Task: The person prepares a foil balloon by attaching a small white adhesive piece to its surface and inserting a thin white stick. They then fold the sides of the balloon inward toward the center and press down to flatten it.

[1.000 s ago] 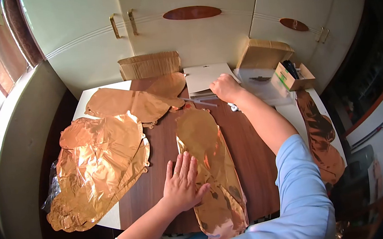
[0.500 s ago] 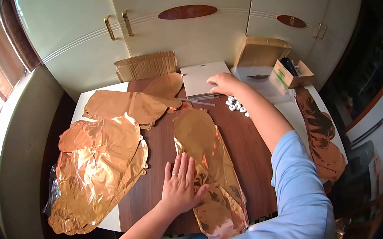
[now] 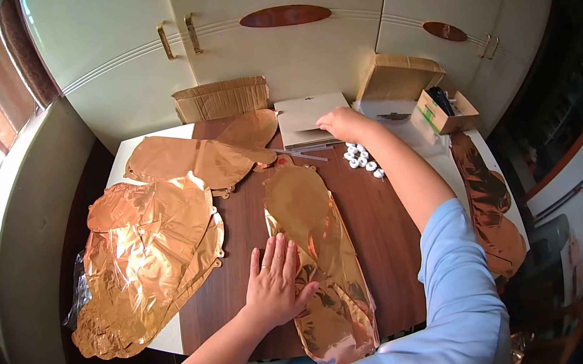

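A flat, uninflated rose-gold foil balloon (image 3: 298, 195) lies lengthwise before me on the brown tabletop. My left hand (image 3: 272, 279) rests flat on its left edge, fingers stretched out. At the back, my right hand (image 3: 348, 125) pinches the near right edge of the top sheet on a stack of pale cardboard sheets (image 3: 301, 112). That edge is raised slightly off the stack. Clear thin straws (image 3: 306, 156) lie in front of the stack. Just right of them sits a cluster of small white rolls (image 3: 359, 156).
More flat foil balloons are piled at the left (image 3: 148, 248) and back left (image 3: 188, 159). Another foil balloon (image 3: 484, 196) lies along the right edge. A small open box (image 3: 451, 120) holds dark items at the back right. Cardboard pieces (image 3: 221, 101) lean against the cabinet.
My right hand has moved slightly onto the cardboard stack and lifted the near edge of its top sheet. My left hand has stayed in place on the balloon.
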Available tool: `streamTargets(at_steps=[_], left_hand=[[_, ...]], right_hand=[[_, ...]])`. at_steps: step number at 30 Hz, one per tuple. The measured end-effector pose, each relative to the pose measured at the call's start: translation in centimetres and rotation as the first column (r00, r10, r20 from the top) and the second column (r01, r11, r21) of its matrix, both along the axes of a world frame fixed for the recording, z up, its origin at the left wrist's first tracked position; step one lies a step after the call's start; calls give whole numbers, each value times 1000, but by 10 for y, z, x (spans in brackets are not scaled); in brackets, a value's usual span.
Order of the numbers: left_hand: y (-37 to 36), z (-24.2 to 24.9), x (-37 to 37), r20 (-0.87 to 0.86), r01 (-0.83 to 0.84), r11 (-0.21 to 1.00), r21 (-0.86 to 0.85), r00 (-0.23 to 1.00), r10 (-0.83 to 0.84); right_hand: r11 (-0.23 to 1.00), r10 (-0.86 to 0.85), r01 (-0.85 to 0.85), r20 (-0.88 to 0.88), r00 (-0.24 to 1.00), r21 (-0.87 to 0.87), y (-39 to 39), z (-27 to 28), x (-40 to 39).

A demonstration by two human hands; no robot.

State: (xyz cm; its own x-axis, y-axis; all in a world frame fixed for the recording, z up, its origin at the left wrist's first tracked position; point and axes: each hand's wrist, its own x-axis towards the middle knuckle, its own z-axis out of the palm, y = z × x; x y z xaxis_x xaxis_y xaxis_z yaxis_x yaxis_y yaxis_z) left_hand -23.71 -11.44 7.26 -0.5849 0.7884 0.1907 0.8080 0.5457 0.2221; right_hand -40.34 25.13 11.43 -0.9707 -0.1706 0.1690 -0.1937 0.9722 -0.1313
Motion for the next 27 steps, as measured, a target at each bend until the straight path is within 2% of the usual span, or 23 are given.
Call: streamTargets(at_steps=[2,5,8,14,17,18,21,22,23,24,25,26,27], left_hand=[[0,1,0,0,-2,1000,1,1000,2],[1,1,0,-3,-3,1000,-5,1000,3],[0,-1,0,-8,5,1000,9,1000,-5],[-1,-1,0,-9,2,1000,11,1000,-2],[0,-1,0,-5,-1,1000,7,1000,1],[0,-1,0,-11,-1,1000,9,1000,2],[-3,-6,2,-8,-10,1000,19,1000,10],[-2,-7,1,4,-13,1000,27,1000,13],[-1,-6,1,15,-13,999,36,1000,12],[-1,-4,1,37,-16,1000,21,999,15],[-1,-6,2,100,-13,998,63,995,7],[-1,-8,2,155,-14,994,107,988,-3],[-2,-8,3,208,-19,989,149,978,-12]], right_hand=[[959,14,6,-69,998,282,-12,4,2],[898,99,23,-254,962,439,-22,1,1],[843,115,59,-286,951,535,-26,-9,-7],[866,60,102,-303,951,489,-20,-11,-10],[901,118,134,-532,839,412,-12,0,-7],[938,134,114,-645,752,327,-13,6,-5],[979,-175,196,-703,689,-52,-34,44,31],[957,-280,156,-635,720,-246,-44,59,55],[892,-375,131,-547,749,-433,-53,73,81],[699,-407,84,-299,863,-710,-58,76,109],[416,-341,97,-56,939,-904,-65,78,136],[121,-224,97,68,972,-988,-80,76,166],[-89,-142,196,208,968,-977,-90,67,194]])
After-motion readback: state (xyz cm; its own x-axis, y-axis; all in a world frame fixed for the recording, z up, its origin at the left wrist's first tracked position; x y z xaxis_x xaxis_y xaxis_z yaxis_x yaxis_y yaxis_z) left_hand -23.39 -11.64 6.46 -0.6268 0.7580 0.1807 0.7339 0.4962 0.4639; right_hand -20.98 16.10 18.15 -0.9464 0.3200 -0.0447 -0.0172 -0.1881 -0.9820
